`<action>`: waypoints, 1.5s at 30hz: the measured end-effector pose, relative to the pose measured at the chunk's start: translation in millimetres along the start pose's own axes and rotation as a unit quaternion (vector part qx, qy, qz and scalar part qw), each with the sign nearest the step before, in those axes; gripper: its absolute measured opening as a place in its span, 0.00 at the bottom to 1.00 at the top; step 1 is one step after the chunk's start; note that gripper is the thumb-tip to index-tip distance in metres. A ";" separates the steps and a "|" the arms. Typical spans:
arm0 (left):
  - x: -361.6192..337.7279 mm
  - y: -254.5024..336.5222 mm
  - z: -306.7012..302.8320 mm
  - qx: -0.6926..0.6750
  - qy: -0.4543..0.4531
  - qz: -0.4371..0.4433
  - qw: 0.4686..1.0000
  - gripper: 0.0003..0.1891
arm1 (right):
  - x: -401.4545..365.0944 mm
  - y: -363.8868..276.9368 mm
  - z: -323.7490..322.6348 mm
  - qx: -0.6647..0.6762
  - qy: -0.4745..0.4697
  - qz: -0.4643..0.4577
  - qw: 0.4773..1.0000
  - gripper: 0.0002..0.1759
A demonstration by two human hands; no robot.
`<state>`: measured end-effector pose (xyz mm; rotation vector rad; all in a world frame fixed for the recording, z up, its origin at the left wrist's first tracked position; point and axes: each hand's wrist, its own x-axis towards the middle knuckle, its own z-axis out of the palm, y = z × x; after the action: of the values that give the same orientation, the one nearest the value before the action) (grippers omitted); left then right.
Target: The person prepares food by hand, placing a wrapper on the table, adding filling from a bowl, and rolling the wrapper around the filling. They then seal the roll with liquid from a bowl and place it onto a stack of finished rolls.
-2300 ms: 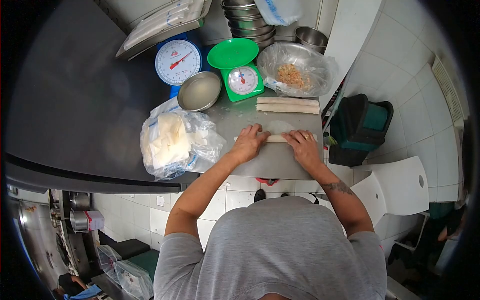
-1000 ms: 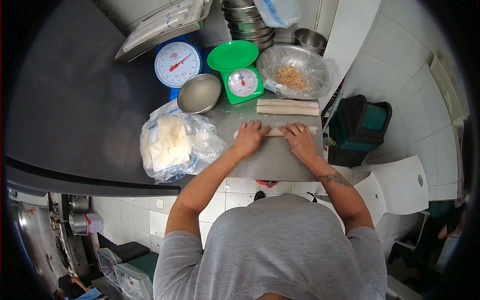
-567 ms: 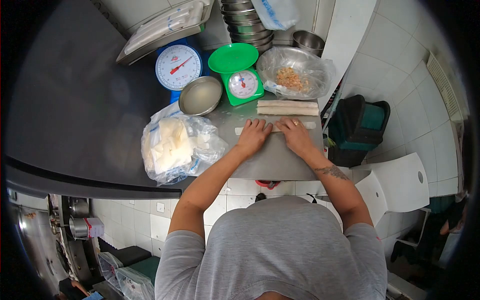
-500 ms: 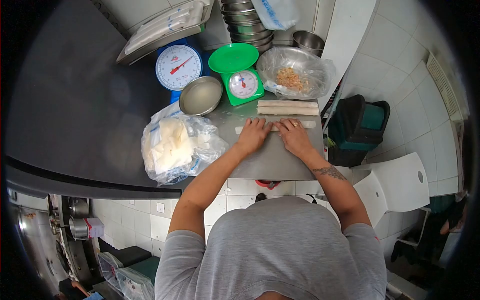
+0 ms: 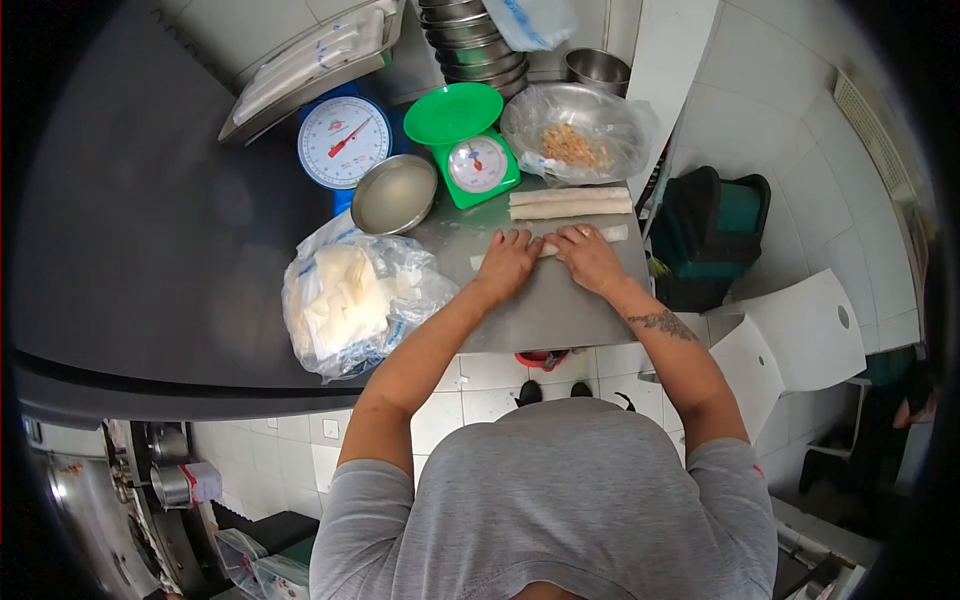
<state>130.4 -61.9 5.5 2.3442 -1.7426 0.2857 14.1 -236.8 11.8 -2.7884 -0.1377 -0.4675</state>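
Observation:
A long, thin, pale spring roll (image 5: 614, 233) lies across the steel table (image 5: 560, 315), its right end angled slightly away from me. My left hand (image 5: 508, 262) is curled over its left half. Close beside it, my right hand (image 5: 588, 258), with a ring on one finger, closes over the right half. The stretch under my fingers is hidden. Just beyond, more spring rolls (image 5: 570, 204) rest side by side. To the left, a stack of pale wrappers (image 5: 345, 300) sits in an open plastic bag (image 5: 425, 298).
Behind my hands stand a round metal pan of cloudy liquid (image 5: 394, 195), a green scale (image 5: 478, 165), a blue scale (image 5: 344, 140) and a plastic-lined bowl (image 5: 630, 130) with orange chopped filling (image 5: 574, 147). A white chair (image 5: 800, 340) and a dark bin (image 5: 710, 235) stand right.
The spring roll now slants, its right end farther away than before. Both hands stay on it, and the right has shifted slightly away from me. The camera view has shifted a little.

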 end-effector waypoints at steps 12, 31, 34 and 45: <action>41.4 8.0 -119.5 -0.324 -0.346 -0.052 0.879 0.17 | -23.2 -41.9 -35.4 0.026 -0.028 0.186 0.982 0.16; 142.3 191.2 -203.2 -0.254 -0.178 0.130 0.942 0.12 | -121.6 -19.4 -146.1 0.469 0.182 0.295 0.812 0.16; 146.3 207.6 -198.4 -0.311 -0.176 0.108 0.928 0.12 | -130.1 -16.6 -156.4 0.471 0.245 0.268 0.804 0.13; 142.4 231.5 -163.1 -0.234 -0.080 0.099 0.964 0.08 | -141.7 7.6 -162.2 0.436 0.210 0.226 0.845 0.10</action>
<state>-56.4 -212.4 212.8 1.9023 -1.8684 -0.2704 -167.3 -301.5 108.2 -1.6943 0.3255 -0.6639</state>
